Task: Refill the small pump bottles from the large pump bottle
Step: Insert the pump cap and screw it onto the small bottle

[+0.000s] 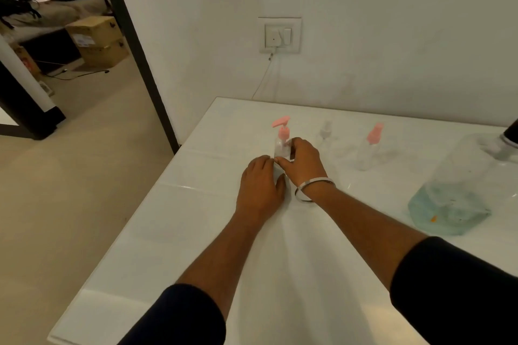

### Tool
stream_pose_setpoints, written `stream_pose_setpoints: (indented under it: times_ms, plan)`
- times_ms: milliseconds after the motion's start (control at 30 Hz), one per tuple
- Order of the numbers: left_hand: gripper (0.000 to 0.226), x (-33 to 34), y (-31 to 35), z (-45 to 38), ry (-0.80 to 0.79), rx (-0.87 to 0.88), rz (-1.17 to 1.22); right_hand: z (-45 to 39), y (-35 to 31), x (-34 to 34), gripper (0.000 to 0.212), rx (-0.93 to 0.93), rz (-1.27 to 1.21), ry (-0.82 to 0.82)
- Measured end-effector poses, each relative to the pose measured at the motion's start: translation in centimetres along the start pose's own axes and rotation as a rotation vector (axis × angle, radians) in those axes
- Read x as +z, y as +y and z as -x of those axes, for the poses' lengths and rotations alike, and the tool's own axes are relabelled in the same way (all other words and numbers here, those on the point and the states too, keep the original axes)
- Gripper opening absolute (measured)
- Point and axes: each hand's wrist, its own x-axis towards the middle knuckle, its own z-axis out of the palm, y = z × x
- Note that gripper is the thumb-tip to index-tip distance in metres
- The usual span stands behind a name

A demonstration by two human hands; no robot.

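A small clear bottle with a pink pump (281, 139) stands upright on the white table (173, 232). My right hand (304, 159) is wrapped around its lower body. My left hand (262, 185) lies palm down just left of the bottle's base, fingertips touching it. To the right stand a small clear bottle with a clear pump (325, 134) and another small bottle with a pink top (370, 148). The large clear pump bottle (459, 190) stands at the right edge, with pale blue liquid filling its lower part.
The table meets a white wall with a socket and plugged-in charger (279, 36), its cable hanging down behind the table. The table's left edge drops to a beige floor. A doorway at the left shows cardboard boxes (95, 39).
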Motion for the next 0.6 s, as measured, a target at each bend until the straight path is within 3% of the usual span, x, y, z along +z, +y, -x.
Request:
stream_pose_setpoints:
  times_ms: [267, 600]
  plan:
    - [0.042, 0.2, -0.3, -0.9, -0.011, -0.042, 0.01, -0.9, 0.0, 1.0, 0.031, 0.014, 0.026, 0.048]
    - [0.046, -1.0, 1.1, 1.0, -0.058, -0.088, -0.018, 2.7, 0.5, -0.4, 0.047, 0.046, 0.019, 0.042]
